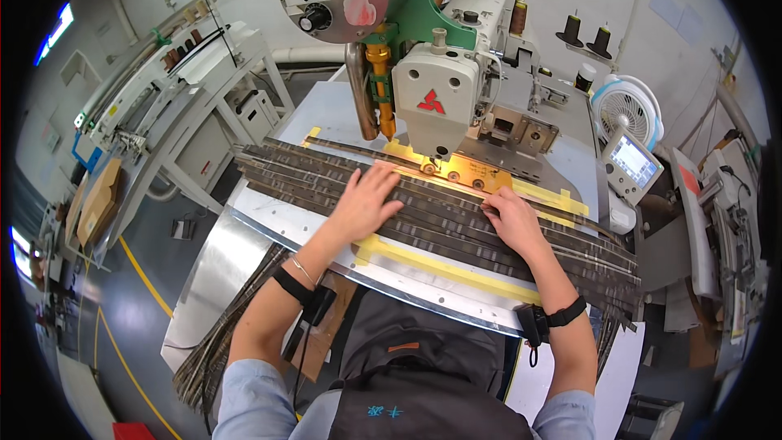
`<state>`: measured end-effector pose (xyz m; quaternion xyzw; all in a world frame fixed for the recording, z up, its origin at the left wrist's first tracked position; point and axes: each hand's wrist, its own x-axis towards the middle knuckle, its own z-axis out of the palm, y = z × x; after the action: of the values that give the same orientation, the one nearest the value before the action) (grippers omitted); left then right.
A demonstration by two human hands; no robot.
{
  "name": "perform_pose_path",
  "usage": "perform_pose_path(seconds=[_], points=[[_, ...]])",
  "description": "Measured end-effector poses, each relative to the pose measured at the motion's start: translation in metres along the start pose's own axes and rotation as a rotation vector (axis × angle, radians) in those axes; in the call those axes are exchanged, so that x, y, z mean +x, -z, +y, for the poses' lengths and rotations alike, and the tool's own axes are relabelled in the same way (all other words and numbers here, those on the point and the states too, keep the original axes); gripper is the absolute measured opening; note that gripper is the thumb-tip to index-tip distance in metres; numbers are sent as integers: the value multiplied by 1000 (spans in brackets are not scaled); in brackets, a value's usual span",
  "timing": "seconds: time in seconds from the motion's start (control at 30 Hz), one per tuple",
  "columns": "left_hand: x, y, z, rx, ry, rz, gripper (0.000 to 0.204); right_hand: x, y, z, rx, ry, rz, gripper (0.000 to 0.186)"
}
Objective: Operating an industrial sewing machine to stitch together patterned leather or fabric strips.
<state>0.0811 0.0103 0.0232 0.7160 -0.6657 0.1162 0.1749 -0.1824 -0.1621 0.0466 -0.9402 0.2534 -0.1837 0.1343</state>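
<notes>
Several long, narrow dark strips (456, 232) with pale flecks lie side by side across the white worktop (314, 226), below the head of an industrial sewing machine (436, 85). My left hand (368, 202) rests flat on them with its fingers spread, left of the needle area. To the right, my right hand (515, 218) is closed, thumb and fingertips pinching the edge of a strip beside a yellow plate (493, 176). That plate sits at the lit spot under the machine head. What exactly lies between the right fingertips is partly hidden.
Yellow tape (456, 269) runs along the worktop's near side. A bundle of similar strips (216, 346) hangs below at the left. A control screen (632, 165) and a white fan (626, 114) stand at the right. Another machine table (175, 126) is at the left.
</notes>
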Motion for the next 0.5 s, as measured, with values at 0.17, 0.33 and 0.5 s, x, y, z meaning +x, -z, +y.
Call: perform_pose_path(seconds=[0.17,0.33,0.5], points=[[-1,-10,19,46,78,-11,56,-10,7,1,-19,-11,9,14],[-2,-7,20,35,72,38,50,-10,9,8,-54,-69,30,15],[-3,-9,19,-139,-37,113,32,-13,12,19,-4,-68,50,18]])
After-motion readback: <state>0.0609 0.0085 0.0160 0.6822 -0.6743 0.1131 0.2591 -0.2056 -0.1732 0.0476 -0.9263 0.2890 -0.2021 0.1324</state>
